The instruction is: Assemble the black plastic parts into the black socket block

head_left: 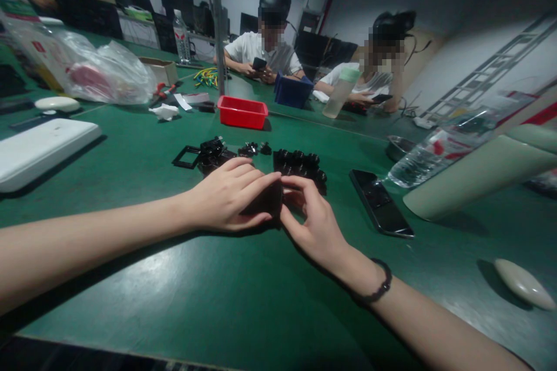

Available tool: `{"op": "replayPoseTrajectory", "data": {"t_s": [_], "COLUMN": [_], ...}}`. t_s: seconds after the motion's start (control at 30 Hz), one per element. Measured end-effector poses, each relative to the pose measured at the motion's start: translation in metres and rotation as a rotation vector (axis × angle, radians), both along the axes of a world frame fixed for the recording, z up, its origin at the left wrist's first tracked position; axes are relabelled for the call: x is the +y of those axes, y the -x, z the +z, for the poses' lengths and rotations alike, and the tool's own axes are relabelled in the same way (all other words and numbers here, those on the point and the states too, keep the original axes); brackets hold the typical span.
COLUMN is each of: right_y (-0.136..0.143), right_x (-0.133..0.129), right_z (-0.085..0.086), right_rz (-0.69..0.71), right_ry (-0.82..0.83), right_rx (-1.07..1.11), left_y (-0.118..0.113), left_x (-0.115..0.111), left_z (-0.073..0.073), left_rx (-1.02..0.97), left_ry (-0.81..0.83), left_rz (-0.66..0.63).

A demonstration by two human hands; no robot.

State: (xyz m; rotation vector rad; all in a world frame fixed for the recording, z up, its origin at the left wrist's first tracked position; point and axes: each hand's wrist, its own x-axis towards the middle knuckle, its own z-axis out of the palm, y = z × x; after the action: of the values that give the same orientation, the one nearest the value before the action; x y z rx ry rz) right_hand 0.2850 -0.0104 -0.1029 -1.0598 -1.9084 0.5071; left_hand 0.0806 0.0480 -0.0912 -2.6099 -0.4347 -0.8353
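My left hand (pixel 235 194) is closed over a dark boxy part (pixel 267 200), its fingers across the top and thumb along the near side. At the part's right end, my right hand (pixel 311 214) grips it between thumb and fingers. The part is mostly hidden by my hands. Just beyond them on the green table (pixel 174 295) lie a black square frame (pixel 187 156), a heap of black pieces (pixel 215 151), a few small black bits (pixel 250 149) and rows of black round-topped parts (pixel 300 163).
A red bin (pixel 242 112) stands behind the parts. To the right are a phone (pixel 380 203), a green flask (pixel 474 174), a water bottle (pixel 435 148) and a pale oval object (pixel 524 284). A white box (pixel 47 151) lies left. Two people sit across the table.
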Motion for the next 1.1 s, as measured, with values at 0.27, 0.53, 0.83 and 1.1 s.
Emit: {"op": "replayPoseTrajectory", "data": {"t_s": [0.27, 0.53, 0.83, 1.1], "right_y": [-0.0001, 0.0006, 0.0009, 0.0010], "right_x": [0.0002, 0.0004, -0.0002, -0.0002], "right_z": [0.0006, 0.0021, 0.0029, 0.0031], "right_rz": [-0.011, -0.023, -0.024, -0.013], "right_ry": [0.005, -0.033, -0.051, -0.044], "right_rx": [-0.015, -0.037, -0.023, -0.013], "left_y": [0.0000, 0.0000, 0.0001, 0.0001], "left_x": [0.0008, 0.0011, 0.0014, 0.0007], "left_z": [-0.0019, -0.0019, -0.0026, -0.0017], "left_rx": [0.019, 0.013, 0.010, -0.003], "left_ry": [0.038, 0.036, 0.019, -0.007], "left_rz": [0.007, -0.015, -0.016, -0.034]}}
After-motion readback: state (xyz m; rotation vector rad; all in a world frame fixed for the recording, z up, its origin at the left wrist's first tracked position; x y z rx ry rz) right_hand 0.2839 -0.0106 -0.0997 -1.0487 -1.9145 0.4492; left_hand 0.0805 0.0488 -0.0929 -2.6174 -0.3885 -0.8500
